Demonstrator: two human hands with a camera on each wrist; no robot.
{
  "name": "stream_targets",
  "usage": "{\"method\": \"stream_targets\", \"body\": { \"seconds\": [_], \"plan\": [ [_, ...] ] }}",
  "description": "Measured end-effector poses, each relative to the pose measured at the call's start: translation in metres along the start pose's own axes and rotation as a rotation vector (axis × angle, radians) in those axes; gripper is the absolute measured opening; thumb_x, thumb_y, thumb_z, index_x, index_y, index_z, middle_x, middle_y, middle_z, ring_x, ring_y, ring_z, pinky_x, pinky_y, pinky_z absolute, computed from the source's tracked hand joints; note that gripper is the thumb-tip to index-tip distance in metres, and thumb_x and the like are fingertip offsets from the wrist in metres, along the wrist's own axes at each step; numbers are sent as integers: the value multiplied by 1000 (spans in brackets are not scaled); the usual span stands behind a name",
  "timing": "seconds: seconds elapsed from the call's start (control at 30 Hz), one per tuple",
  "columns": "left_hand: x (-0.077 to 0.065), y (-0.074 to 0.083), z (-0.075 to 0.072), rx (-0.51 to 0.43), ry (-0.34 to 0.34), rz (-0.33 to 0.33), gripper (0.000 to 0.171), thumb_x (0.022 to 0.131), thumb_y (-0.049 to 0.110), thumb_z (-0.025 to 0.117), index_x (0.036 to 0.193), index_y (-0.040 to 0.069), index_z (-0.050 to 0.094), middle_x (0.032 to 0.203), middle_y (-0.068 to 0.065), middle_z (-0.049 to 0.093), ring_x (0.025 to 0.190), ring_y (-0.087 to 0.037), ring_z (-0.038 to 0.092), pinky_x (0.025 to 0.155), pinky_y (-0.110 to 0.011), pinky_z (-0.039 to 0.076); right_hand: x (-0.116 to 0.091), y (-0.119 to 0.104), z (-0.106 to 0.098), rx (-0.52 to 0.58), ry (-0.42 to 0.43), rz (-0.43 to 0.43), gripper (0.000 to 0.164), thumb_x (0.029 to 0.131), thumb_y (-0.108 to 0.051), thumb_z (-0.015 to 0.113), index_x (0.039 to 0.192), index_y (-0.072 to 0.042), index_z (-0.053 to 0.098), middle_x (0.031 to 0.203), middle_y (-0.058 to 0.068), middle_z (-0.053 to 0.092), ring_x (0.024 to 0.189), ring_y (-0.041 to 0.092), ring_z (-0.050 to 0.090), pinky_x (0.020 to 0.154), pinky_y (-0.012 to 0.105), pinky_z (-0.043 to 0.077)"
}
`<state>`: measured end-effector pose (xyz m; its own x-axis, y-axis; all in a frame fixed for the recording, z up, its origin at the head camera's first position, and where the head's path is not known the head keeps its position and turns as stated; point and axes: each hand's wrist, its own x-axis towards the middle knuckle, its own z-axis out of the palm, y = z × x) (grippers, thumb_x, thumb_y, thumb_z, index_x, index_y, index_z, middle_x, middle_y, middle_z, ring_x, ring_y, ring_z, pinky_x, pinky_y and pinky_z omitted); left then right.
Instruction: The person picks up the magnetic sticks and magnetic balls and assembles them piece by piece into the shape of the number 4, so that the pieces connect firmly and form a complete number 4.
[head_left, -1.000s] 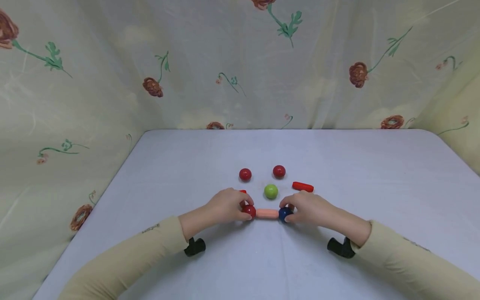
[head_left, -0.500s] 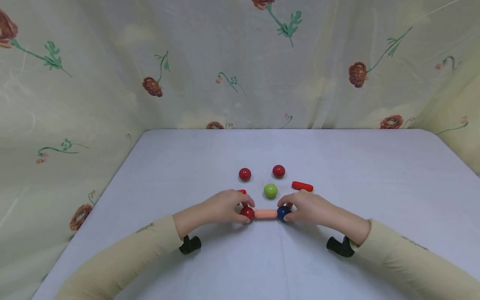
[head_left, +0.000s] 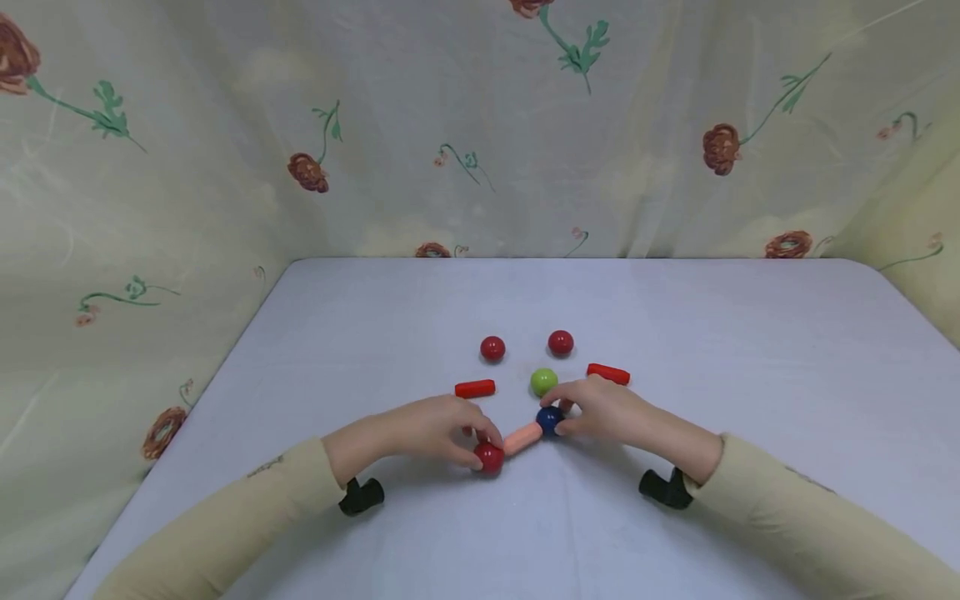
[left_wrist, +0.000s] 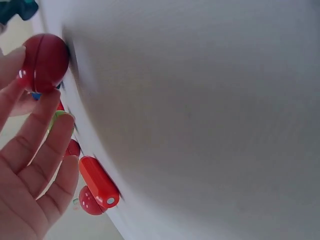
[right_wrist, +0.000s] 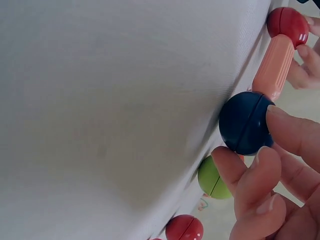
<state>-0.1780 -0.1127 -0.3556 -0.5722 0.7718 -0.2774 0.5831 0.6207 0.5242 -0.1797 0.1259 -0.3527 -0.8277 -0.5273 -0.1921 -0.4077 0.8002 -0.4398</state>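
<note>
My left hand (head_left: 442,433) pinches a red ball (head_left: 490,458) between thumb and fingers, low over the table. A ribbed pink rod (head_left: 522,438) runs from that ball up to a dark blue ball (head_left: 550,421), its ends meeting both. The blue ball is held in the fingertips of my right hand (head_left: 611,410). In the right wrist view the thumb lies on the blue ball (right_wrist: 245,122), with the pink rod (right_wrist: 273,67) beyond it. The left wrist view shows a seam round the red ball (left_wrist: 46,62).
A green ball (head_left: 543,382) lies just behind the blue one. Farther back are two more red balls, one on the left (head_left: 492,348) and one on the right (head_left: 560,342). Red rods lie left (head_left: 475,389) and right (head_left: 608,373). A flowered curtain (head_left: 480,125) hangs behind the table.
The joined red ball, pink rod and blue ball have turned from level to slanted. My left hand has come nearer me, my right hand has shifted left and slightly away. The left red rod is uncovered.
</note>
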Motion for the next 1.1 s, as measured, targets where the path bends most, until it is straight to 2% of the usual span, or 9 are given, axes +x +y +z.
{"method": "stream_targets", "body": {
  "seconds": [0.17, 0.5, 0.77, 0.9, 1.1],
  "plan": [
    [-1, 0, 3, -11, -15, 53, 31, 80, 16, 71, 111, 19, 66, 100, 10, 64, 89, -3, 55, 80, -17, 45, 4, -2, 0, 6, 11, -4, 32, 78, -12, 71, 110, -9, 64, 93, 6, 66, 82, 16, 59, 69, 28, 51],
    [1, 4, 9, -16, -23, 52, 33, 80, 19, 71, 112, 21, 65, 99, 11, 65, 84, -1, 54, 77, -15, 45, 8, -4, 1, 14, 39, -19, 33, 77, -12, 72, 110, -9, 65, 96, 6, 66, 80, 14, 57, 68, 25, 51],
    [1, 11, 11, -13, -12, -35, 32, 80, 21, 71, 111, 22, 65, 95, 11, 65, 83, -1, 54, 74, -15, 45, 0, 7, -12, -1, 83, -36, 30, 80, -9, 68, 109, -8, 65, 85, 3, 65, 73, 14, 56, 62, 25, 47],
    [-1, 18, 14, -43, 31, -89, 30, 79, 20, 72, 109, 22, 66, 90, 11, 65, 78, -2, 54, 69, -14, 45, -8, 21, -22, -33, 95, 22, 30, 81, -10, 68, 110, -8, 63, 88, 5, 64, 73, 16, 55, 62, 28, 47],
    [-2, 27, 20, -110, 109, -175, 27, 77, 20, 74, 104, 20, 68, 85, 11, 64, 72, -3, 54, 62, -15, 45, -22, 44, -30, -69, 94, 114, 29, 80, -11, 68, 108, -5, 64, 93, 10, 63, 83, 23, 56, 67, 33, 51]
  ]
}}
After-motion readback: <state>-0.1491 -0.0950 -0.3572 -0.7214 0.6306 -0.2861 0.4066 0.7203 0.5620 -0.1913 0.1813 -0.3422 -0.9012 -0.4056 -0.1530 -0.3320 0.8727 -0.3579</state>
